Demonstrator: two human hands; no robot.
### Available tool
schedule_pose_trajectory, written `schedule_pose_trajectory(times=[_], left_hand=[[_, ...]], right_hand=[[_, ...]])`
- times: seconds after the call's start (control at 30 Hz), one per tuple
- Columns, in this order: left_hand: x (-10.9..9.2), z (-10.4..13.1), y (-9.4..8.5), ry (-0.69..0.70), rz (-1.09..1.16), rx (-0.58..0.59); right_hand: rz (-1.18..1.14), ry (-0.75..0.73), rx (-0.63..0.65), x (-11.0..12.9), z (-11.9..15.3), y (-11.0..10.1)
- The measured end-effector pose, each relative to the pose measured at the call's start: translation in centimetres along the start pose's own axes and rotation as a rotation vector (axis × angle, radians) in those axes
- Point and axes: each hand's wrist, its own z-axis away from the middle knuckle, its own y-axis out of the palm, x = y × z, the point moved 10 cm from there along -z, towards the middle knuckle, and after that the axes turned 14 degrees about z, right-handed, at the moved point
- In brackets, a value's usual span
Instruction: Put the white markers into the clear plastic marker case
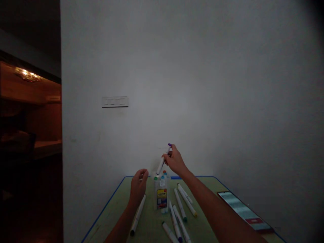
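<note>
My right hand (174,160) grips a white marker (161,165) with a purple end, tilted above the clear plastic marker case (156,194). The marker's lower end is at the case's open top. Several markers stand in the case, with green, blue and red ends showing; a yellow and dark label (162,198) is on its front. To the left of the case, my left hand (138,185) is raised with its fingers curled closed; a small pale patch shows between them, too unclear to name. Below this hand lies a white marker with a black end (138,216).
Several white markers (180,205) lie loose on the green table (108,216) with blue edging, in front and right of the case. A phone (243,211) with a lit screen lies at the right edge. Behind rises a wall (202,84) with a switch panel (115,102).
</note>
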Motion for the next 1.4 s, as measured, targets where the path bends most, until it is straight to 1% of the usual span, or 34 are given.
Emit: schedule_pose_trajectory(times=[0.03,0.1,0.17,0.27,0.33,0.4,0.47,0.5,0.53,0.57,0.63,0.67,0.7,0.73,0.77,0.8,0.87,0.9,0.97,1.0,1.07,1.17,1.27,1.33,1.4], left_hand=[[1.6,0.4,-0.1,-0.075,0.021,0.023],[4.3,1.5,0.6,-0.202,0.073,0.116],[5.8,2.6,1.7,-0.265,0.126,0.225],[6.6,3.8,3.4,-0.275,0.194,0.354],[6.9,4.2,4.2,-0.271,0.235,0.411],[7.1,4.3,4.5,-0.267,0.244,0.434],[7.1,4.1,4.4,-0.267,0.230,0.433],[6.9,4.0,4.2,-0.275,0.224,0.436],[6.7,4.0,4.1,-0.292,0.226,0.446],[6.4,4.0,3.9,-0.317,0.239,0.459],[5.9,4.1,3.2,-0.374,0.267,0.480],[5.6,4.3,2.8,-0.395,0.274,0.483],[5.3,4.4,2.3,-0.403,0.274,0.484],[5.0,4.5,1.9,-0.402,0.268,0.484],[4.7,4.8,1.4,-0.395,0.255,0.483],[4.4,5.0,0.9,-0.388,0.236,0.479],[3.9,5.7,0.0,-0.377,0.201,0.470],[3.6,6.1,-0.4,-0.374,0.184,0.467],[2.9,6.9,-1.0,-0.376,0.164,0.465],[2.5,7.3,-1.2,-0.379,0.165,0.467],[2.0,8.0,-1.6,-0.386,0.173,0.457],[1.6,8.8,-2.0,-0.382,0.189,0.425],[1.6,9.4,-2.4,-0.362,0.196,0.375],[1.7,9.6,-2.7,-0.343,0.192,0.344],[2.1,9.9,-2.9,-0.333,0.189,0.324]], right_hand=[[0.078,0.018,0.031,-0.7,0.1,0.7],[0.194,0.013,0.105,-1.5,0.5,2.1],[0.266,-0.026,0.180,-1.7,1.0,3.5],[0.340,-0.100,0.300,-1.3,1.9,5.1],[0.394,-0.156,0.387,-0.8,2.5,6.1],[0.458,-0.194,0.473,-0.4,3.2,6.9],[0.489,-0.210,0.548,-0.1,3.9,7.4],[0.468,-0.221,0.547,0.3,4.1,7.2],[0.422,-0.230,0.509,0.7,4.2,6.6],[0.369,-0.231,0.438,1.0,4.2,5.5],[0.318,-0.200,0.258,1.1,4.6,2.5],[0.351,-0.163,0.195,0.6,5.4,1.1],[0.422,-0.125,0.177,0.0,6.5,0.2],[0.523,-0.094,0.207,-0.8,8.0,-0.2],[0.632,-0.068,0.277,-1.7,9.9,0.0],[0.724,-0.061,0.359,-2.5,12.1,0.4],[0.834,-0.055,0.513,-4.0,16.5,1.8],[0.872,-0.066,0.559,-4.5,18.3,2.6],[0.929,-0.072,0.578,-5.2,20.4,3.8],[0.953,-0.066,0.563,-5.5,20.6,4.3],[0.986,-0.052,0.523,-6.2,20.0,4.9],[0.980,-0.032,0.467,-7.7,17.4,5.2],[0.939,0.045,0.410,-10.6,14.5,4.6],[0.904,0.147,0.453,-13.4,13.2,4.7],[0.860,0.253,0.541,-16.1,12.6,5.4]])
